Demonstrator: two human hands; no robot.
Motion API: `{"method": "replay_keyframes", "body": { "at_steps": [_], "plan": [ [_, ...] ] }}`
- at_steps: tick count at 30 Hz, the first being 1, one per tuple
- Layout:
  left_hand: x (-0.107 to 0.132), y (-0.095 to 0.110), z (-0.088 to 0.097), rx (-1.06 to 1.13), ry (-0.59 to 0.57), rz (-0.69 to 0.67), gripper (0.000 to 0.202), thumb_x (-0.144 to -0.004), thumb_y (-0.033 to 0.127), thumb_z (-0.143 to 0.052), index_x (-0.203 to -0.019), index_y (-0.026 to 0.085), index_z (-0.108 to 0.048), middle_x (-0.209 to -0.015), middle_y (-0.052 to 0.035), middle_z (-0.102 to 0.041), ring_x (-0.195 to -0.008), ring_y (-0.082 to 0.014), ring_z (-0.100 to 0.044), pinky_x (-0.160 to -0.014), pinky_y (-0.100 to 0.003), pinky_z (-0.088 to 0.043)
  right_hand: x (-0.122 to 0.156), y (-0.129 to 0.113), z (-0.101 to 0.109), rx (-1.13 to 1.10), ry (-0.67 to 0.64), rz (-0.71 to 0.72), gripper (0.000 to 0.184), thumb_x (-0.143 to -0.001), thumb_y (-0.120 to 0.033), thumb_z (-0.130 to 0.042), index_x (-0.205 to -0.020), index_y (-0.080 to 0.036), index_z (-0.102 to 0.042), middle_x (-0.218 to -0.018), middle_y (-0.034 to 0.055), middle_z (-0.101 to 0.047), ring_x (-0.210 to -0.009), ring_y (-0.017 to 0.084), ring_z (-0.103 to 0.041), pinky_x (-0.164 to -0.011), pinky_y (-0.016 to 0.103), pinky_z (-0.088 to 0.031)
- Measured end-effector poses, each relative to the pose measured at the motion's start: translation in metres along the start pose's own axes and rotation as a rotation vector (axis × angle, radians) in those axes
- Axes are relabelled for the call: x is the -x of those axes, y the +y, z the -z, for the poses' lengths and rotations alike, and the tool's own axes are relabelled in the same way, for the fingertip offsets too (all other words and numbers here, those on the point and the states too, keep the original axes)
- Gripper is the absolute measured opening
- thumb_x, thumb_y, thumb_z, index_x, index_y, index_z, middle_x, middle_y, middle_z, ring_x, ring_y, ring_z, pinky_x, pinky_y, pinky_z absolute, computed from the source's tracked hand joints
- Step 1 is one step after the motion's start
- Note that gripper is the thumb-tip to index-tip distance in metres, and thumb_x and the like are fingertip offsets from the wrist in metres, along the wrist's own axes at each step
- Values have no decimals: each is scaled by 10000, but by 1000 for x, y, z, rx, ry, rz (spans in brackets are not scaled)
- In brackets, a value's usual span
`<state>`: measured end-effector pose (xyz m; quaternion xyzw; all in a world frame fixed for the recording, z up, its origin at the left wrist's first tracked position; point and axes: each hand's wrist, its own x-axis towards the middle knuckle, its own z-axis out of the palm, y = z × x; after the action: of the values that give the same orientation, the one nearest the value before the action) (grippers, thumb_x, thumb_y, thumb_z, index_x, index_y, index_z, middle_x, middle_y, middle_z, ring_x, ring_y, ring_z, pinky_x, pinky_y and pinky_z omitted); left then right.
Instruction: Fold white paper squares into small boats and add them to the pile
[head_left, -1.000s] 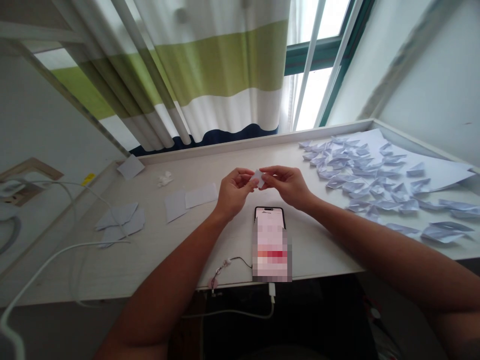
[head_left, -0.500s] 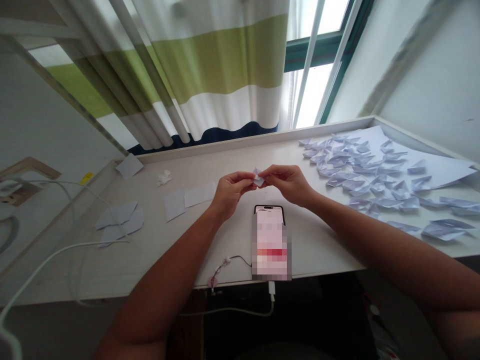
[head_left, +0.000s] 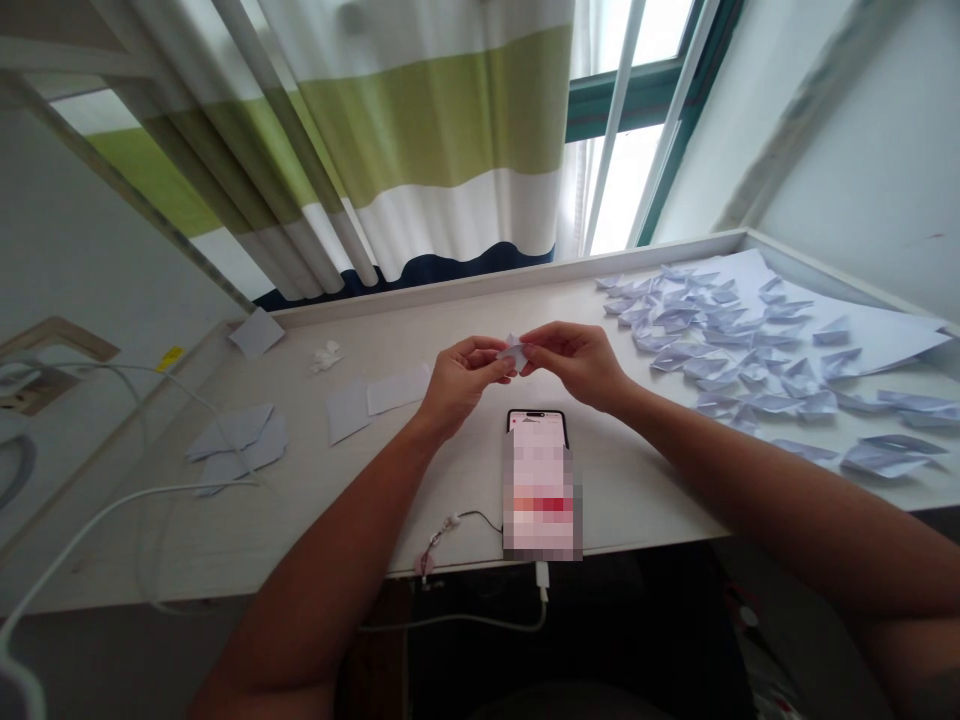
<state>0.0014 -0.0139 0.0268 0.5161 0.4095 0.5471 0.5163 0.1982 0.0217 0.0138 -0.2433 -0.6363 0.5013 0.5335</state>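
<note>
A small folded piece of white paper is held above the middle of the pale desk. My left hand pinches its left side with thumb and fingers closed. My right hand pinches its right side the same way. Both hands hover just beyond the top of a phone that lies flat near the desk's front edge, its screen lit.
Several folded paper boats cover the desk's right side, partly on a large white sheet. Flat paper pieces and scraps lie left. A white cable loops at the left; a striped curtain and window stand behind.
Both hands have stayed together on the folded paper, with small finger shifts. The view has moved a little, so the hands sit slightly higher in the picture.
</note>
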Motion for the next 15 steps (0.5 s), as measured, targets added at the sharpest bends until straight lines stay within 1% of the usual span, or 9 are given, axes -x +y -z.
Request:
{"method": "replay_keyframes", "body": {
  "at_steps": [2, 5, 9, 12, 15],
  "plan": [
    [0, -1, 0, -1, 2, -1, 357, -681, 360, -1006, -903, 177, -795, -779, -37, -810, -715, -161, -733, -798, -352, -609, 0, 0, 0, -18, -14, -19, 428, -774, -564, -981, -954, -204, -835, -864, 52, -835, -755, 215, -801, -783, 443, -716],
    [-2, -2, 1, 7, 39, -7, 368, -655, 374, -1019, -873, 171, -803, -747, -34, -797, -701, -165, -734, -805, -369, -622, 0, -2, -1, -21, -41, -44, 429, -753, -544, -998, -957, -203, -838, -880, 57, -841, -784, 220, -806, -823, 456, -715],
    [-3, -1, 2, 47, 60, 16, 316, -615, 323, -1012, -814, 166, -823, -750, -43, -800, -716, -179, -752, -846, -400, -644, -1, -5, 1, -11, -48, -25, 341, -773, -492, -992, -884, -206, -844, -836, 56, -830, -793, 227, -810, -858, 469, -708],
    [-3, 2, 3, 66, 26, 44, 273, -608, 274, -998, -805, 162, -846, -763, -51, -810, -734, -174, -754, -876, -391, -640, -2, -5, 3, -10, -42, -34, 294, -752, -443, -1003, -837, -208, -847, -816, 50, -828, -795, 229, -813, -865, 464, -707],
    [-2, 4, 4, 77, -37, 77, 302, -640, 320, -1004, -850, 152, -867, -836, -72, -833, -794, -177, -766, -941, -394, -630, -3, -2, 5, -57, -34, -84, 296, -715, -424, -1021, -808, -210, -839, -801, 37, -823, -784, 221, -810, -858, 452, -709]
  ]
}}
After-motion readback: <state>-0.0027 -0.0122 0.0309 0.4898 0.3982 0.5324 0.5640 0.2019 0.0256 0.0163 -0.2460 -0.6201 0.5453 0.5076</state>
